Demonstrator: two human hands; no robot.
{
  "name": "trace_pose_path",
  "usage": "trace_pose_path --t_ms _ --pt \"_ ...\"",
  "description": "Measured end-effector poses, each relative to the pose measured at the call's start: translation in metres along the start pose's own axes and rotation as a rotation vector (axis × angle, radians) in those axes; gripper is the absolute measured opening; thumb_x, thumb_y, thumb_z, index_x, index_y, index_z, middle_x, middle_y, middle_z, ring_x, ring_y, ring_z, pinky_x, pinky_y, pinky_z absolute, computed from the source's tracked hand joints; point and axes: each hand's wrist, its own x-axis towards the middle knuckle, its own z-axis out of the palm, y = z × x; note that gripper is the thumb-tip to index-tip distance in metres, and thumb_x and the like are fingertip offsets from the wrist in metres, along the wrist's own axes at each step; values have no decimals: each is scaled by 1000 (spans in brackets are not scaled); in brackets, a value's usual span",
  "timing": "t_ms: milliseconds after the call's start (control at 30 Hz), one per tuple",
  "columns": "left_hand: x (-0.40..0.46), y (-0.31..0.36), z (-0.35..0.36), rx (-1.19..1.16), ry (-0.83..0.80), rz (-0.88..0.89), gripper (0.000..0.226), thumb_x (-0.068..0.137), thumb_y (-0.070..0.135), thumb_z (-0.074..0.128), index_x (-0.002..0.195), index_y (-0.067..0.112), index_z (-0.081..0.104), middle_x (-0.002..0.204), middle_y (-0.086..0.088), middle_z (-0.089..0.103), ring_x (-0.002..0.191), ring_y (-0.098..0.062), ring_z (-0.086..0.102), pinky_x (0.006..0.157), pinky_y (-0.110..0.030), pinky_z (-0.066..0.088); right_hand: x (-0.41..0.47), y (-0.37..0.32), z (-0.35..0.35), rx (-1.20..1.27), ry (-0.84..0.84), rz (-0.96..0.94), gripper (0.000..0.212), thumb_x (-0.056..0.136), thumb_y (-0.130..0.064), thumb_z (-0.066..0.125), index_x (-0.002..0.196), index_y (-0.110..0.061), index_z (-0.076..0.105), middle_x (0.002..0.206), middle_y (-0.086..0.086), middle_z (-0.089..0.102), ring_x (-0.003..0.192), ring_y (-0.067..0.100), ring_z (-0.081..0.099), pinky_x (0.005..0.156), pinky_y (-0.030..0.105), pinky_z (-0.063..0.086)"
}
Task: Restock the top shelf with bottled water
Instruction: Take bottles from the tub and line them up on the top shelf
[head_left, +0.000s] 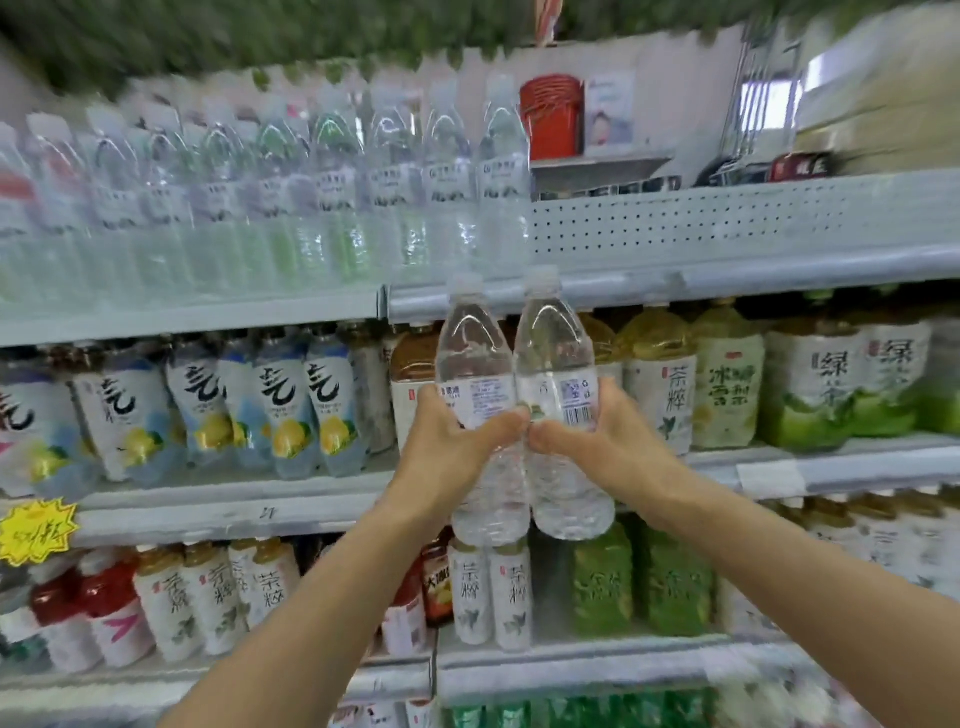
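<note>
I hold two clear water bottles upright, side by side and touching, in front of the shelves. My left hand grips the left water bottle around its label. My right hand grips the right water bottle the same way. Their caps reach the front lip of the top shelf. On the left part of that shelf stands a row of water bottles; the last one is just above my hands. To the right of it the shelf shows bare perforated back panel.
The middle shelf holds lemon drink bottles at left and tea bottles at right. A lower shelf holds more tea bottles. Behind the top shelf stand a red bucket and a yellow price tag hangs at left.
</note>
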Motion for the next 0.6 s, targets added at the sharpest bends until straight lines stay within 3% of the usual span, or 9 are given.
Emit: trace_pose_path --t_ms 67,167,300,367,433,500,600 --pt "18 16 10 52 -11 55 73 67 57 80 126 23 53 114 9 70 104 -11 68 93 -45 54 13 -12 -20 -50 18 -53 53 82 -41 76 120 -23 43 104 -11 58 89 3 59 68 22 47" --pt "44 43 25 98 -1 122 48 78 48 76 117 23 63 104 10 74 95 -6 70 86 -30 56 36 -32 -50 -113 60 -168 45 81 -41 75 116 -23 55 101 -7 66 86 8 66 72 30 56" --pt "75 80 37 143 93 135 73 70 62 75 124 18 52 108 3 70 95 -14 68 79 -33 54 70 -52 -85 -110 158 -226 63 74 -48 78 121 -16 51 102 -3 65 89 13 65 74 32 53" --pt "88 98 41 112 139 143 63 76 52 76 120 14 51 105 -3 67 89 -13 65 66 -25 47 90 -66 -101 -60 199 -262 67 69 -49 79 119 -12 53 100 1 67 88 15 68 76 34 55" --pt "101 112 43 141 178 152 39 81 45 75 97 12 58 89 -6 65 72 -10 57 56 -20 44 114 -82 -114 -38 241 -317 80 58 -57 76 120 -10 56 103 2 69 91 15 69 81 33 56" --pt "111 122 45 157 209 142 41 83 44 73 72 15 46 74 -5 49 65 -18 47 57 -22 43 146 -94 -123 25 261 -336 87 52 -57 76 121 -9 56 105 5 69 94 18 69 85 35 56" --pt "125 131 47 166 212 90 46 81 48 74 70 20 39 77 -5 42 71 -17 43 61 -29 38 192 -105 -129 85 275 -307 84 57 -53 79 125 -11 52 110 7 66 97 22 67 87 41 56"
